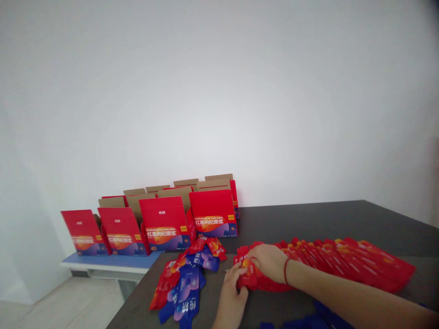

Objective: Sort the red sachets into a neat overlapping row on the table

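A long row of overlapping red sachets lies on the dark table. My right hand, with a thin red band at the wrist, curls over the sachets at the row's left end; its fingertips are partly hidden. Just beside it, my left hand grips the left edge of a red sachet, thumb low and fingers higher up. Left of my hands is a loose pile of red sachets and blue sachets, some lying across others.
Several red printed cartons with raised flaps stand in rows at the back left, some on a blue-topped table. More blue sachets lie at the near edge, partly under my right forearm. A dark table reaches a pale wall.
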Motion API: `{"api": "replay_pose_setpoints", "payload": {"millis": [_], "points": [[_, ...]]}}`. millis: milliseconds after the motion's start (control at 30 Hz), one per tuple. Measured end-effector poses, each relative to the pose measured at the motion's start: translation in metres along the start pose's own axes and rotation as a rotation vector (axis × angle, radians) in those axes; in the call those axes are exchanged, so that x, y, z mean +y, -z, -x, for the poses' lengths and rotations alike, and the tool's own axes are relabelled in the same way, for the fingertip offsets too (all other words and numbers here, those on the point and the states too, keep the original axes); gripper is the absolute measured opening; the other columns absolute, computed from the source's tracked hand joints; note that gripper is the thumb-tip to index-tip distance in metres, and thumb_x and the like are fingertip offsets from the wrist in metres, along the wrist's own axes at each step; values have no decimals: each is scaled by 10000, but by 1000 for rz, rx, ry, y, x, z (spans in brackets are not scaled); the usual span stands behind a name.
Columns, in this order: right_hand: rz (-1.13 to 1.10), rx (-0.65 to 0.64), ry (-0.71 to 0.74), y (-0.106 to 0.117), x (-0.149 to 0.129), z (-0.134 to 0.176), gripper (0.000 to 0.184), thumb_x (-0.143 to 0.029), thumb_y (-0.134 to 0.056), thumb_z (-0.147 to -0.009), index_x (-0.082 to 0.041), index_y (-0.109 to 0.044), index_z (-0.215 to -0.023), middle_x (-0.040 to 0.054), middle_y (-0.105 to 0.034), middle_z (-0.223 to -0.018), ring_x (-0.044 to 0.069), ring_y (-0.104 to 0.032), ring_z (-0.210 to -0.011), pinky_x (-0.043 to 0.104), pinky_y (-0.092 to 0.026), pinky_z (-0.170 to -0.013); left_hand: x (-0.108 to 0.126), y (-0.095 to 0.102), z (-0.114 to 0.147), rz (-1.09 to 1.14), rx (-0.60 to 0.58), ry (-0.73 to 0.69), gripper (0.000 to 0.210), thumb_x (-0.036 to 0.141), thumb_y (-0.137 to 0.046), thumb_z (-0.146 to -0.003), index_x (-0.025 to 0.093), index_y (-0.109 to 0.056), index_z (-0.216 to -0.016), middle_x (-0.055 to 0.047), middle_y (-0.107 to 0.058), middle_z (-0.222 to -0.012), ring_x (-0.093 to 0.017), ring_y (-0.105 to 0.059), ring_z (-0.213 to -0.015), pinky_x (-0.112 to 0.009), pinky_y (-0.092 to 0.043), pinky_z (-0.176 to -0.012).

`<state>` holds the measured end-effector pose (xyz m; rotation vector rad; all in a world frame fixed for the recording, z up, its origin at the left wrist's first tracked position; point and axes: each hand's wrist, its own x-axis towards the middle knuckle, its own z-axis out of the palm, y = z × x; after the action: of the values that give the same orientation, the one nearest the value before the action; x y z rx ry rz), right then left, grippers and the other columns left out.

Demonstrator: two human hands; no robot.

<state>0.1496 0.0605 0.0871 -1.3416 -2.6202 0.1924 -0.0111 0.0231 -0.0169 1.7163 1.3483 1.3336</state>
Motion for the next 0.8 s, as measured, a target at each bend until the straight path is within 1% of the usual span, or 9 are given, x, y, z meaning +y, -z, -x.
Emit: {"api": "replay_pose_setpoints", "payload": {"millis": [67,133,233,300,367,433,533,667,800], "points": [[78,57,87,-5,1,0,263,-217,-448,-826,-166,-684,-931,125,-649,-1016,256,-583,-952,348,-427,-789,1,0,1,-3,10,-11,472,36,-507,-613,220,-669,-1016,-77,-579,-1245,-248,-454,-1210,-422,-243,-1090],[108,49,156,-16,5,1,294,-230,-480,-806,-176,-660,-1031,126,-619,-1109,283,-540,-1040,399,-401,-855,2,-1,2,-18,3,-10,500,62,-539,-623,189,-631,-1097,-104,-545,-1286,-259,-421,-1242,-427,-219,-1100],[109,-7,142,-29,12,3,350,-239,-500,-783,-180,-630,-1102,122,-627,-1113,290,-542,-1049,450,-381,-893,2,-1,4,-56,-47,13,546,102,-561,-647,161,-578,-1189,-122,-483,-1352,-263,-361,-1290,-428,-187,-1113],[130,-42,124,-28,13,2,344,-245,-511,-769,-155,-643,-1074,140,-640,-1080,294,-561,-1024,448,-398,-876,1,-3,4,-85,-77,25,557,115,-560,-662,170,-564,-1216,-114,-455,-1379,-258,-339,-1305,-420,-180,-1115],[171,-62,118,-21,11,-5,299,-245,-504,-773,-124,-675,-986,162,-655,-1022,294,-584,-980,426,-426,-837,-2,-5,3,-116,-97,26,562,127,-559,-673,178,-555,-1233,-108,-449,-1385,-254,-338,-1305,-406,-182,-1114],[196,-50,126,-13,3,-20,270,-245,-487,-791,-114,-691,-911,166,-662,-977,282,-601,-948,394,-443,-811,-5,-8,2,-137,-100,13,559,136,-560,-677,176,-557,-1235,-109,-458,-1377,-255,-347,-1295,-390,-194,-1108],[185,-20,142,-15,-14,-51,270,-264,-500,-799,-133,-682,-949,145,-659,-1015,255,-604,-972,346,-447,-827,-7,-10,3,-142,-82,-9,550,149,-566,-675,177,-568,-1224,-112,-481,-1349,-262,-372,-1267,-373,-231,-1089],[176,-21,94,-42,-41,-97,347,-312,-521,-797,-86,-651,-1026,181,-650,-1047,276,-616,-969,358,-468,-820,-1,-8,6,-136,-98,-23,531,187,-581,-689,186,-569,-1219,-108,-517,-1298,-264,-393,-1237,-359,-250,-1074],[161,-36,-20,-71,-58,-131,357,-234,-531,-782,-60,-619,-1082,207,-648,-1058,297,-630,-958,386,-493,-797,7,-6,6,-185,-125,-57,561,195,-566,-695,190,-528,-1255,-98,-491,-1334,-269,-379,-1245,-386,-251,-1068]]}}
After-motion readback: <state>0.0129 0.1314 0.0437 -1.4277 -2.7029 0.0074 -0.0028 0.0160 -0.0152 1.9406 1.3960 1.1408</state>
